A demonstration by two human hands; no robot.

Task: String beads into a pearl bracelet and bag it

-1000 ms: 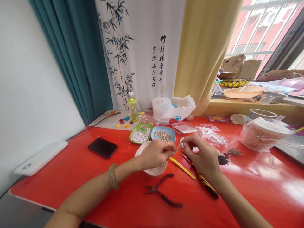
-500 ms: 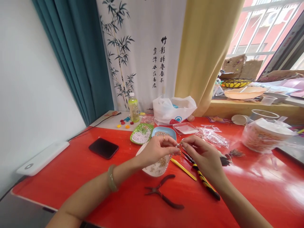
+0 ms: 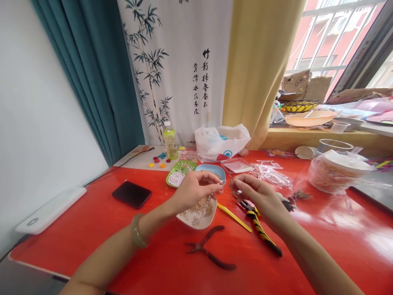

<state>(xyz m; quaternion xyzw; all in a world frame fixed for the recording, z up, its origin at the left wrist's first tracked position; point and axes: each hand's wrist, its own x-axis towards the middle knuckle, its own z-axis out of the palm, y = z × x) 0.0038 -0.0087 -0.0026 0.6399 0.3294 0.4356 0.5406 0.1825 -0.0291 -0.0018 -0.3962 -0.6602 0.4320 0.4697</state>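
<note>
Over a white dish of gold and clear beads, my left hand pinches a small, shiny bead between thumb and forefinger. My right hand is a short way to the right, its fingers curled in a pinch. Whatever it may hold is too small to make out. Beneath it lie yellow-and-black pliers. Yellow tweezers rest between the dish and those pliers. Closer to me, dark red pliers lie with their handles spread.
Behind my left hand stand a green tray of pearly beads and a blue tray. A phone lies left. Farther back are a bottle, a white plastic bag and clear packets. A wrapped tub stands right.
My hands, together at the fingertips before, are now apart, with the left drawn away to the left. The beaded piece that hung between them no longer shows clearly. The view has shifted slightly.
</note>
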